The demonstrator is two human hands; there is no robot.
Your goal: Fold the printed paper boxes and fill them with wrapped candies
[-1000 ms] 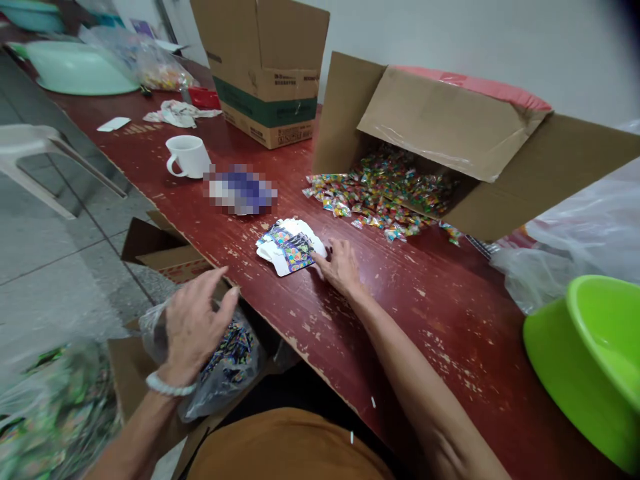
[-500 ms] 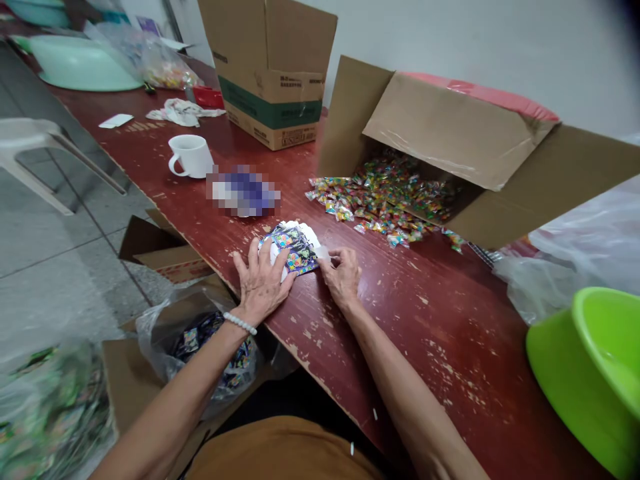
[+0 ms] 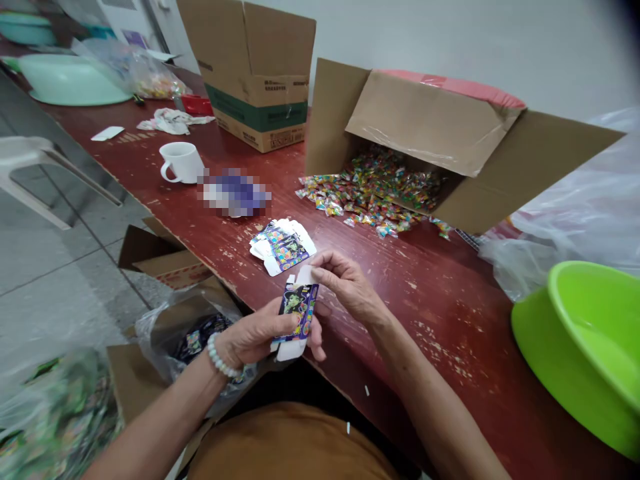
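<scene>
My left hand [image 3: 273, 331] grips a small printed candy box [image 3: 297, 303], thumb across its front and fingers behind. The box is dark with a green figure and colourful print; white flaps stick out at its top and bottom. My right hand [image 3: 345, 283] pinches the white top flap between thumb and fingers. Just beyond, a fanned stack of flat printed boxes [image 3: 287, 248] lies on the red table [image 3: 400, 300]. Below my left forearm, an open plastic bag [image 3: 155, 333] in a carton holds small dark packets.
Wrapped candies [image 3: 385, 190] spill from a tipped cardboard box [image 3: 425, 127]. A second carton [image 3: 255, 93], a white mug [image 3: 184, 163] and a blurred-out item [image 3: 235, 193] stand farther left. At right is a green basin [image 3: 575, 353]; a white stool [image 3: 35, 157] is on the floor.
My left hand came over from the table's edge to the stack. One box has been taken off the stack, brought nearer to me, and is now held in both hands.
</scene>
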